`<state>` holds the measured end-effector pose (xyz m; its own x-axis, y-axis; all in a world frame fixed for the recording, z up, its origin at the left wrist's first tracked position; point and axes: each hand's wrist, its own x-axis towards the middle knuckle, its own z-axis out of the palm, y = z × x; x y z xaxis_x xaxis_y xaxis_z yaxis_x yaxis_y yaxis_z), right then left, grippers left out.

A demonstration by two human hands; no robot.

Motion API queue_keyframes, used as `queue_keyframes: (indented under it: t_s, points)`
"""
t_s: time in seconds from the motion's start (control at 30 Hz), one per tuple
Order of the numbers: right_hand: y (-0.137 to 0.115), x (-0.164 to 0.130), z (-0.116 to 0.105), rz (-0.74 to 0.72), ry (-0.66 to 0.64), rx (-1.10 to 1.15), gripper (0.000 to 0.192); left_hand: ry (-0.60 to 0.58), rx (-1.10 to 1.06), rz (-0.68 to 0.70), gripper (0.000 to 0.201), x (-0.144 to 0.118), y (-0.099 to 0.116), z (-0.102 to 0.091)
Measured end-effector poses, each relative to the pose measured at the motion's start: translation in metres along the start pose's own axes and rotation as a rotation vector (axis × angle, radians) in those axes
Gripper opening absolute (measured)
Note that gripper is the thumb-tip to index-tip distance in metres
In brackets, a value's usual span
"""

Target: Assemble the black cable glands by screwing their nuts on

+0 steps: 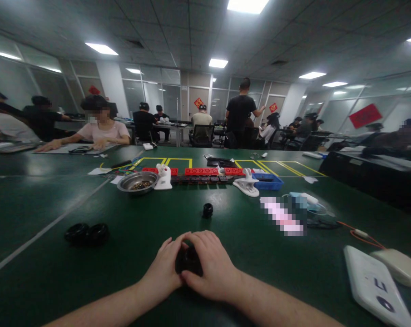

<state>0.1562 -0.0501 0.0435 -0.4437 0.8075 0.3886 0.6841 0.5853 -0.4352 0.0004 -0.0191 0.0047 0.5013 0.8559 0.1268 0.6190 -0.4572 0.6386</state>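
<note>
Left hand (167, 265) and right hand (216, 268) clasped around a black part (190, 262), near centre of green surface (130, 254). Small black piece (207, 210) just far of them; two black rings (99, 233) left.

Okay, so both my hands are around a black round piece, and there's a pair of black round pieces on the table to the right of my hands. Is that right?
Not quite: the head view shows the pair of black round pieces to the left. Your left hand and right hand are around a black round piece.
</note>
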Motion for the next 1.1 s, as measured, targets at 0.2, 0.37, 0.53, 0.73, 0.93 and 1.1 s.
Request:
queue_keyframes:
  t_s: [0.2,0.37,0.53,0.73,0.93,1.1]
  points:
    - [0.002,-0.002,0.003,0.047,0.006,-0.061,0.04,0.015,-0.044,0.028,0.078,-0.002,-0.005,0.002]
    - [-0.002,-0.004,0.001,-0.062,-0.014,-0.004,0.046,0.029,-0.045,0.031,0.075,0.001,-0.006,0.004]
    - [0.002,-0.003,0.007,0.056,0.072,-0.037,0.053,-0.017,-0.091,0.016,0.081,0.0,-0.007,0.003]
    - [0.001,-0.005,0.008,0.023,0.006,-0.018,0.035,-0.009,-0.066,-0.018,0.078,0.0,-0.002,0.001]
    - [-0.001,-0.006,0.007,0.029,0.036,0.037,0.053,0.002,-0.075,0.031,0.076,0.0,-0.007,0.003]
    - [0.002,-0.006,0.011,0.037,0.053,0.023,0.036,0.012,-0.061,0.006,0.079,0.0,-0.003,0.002]
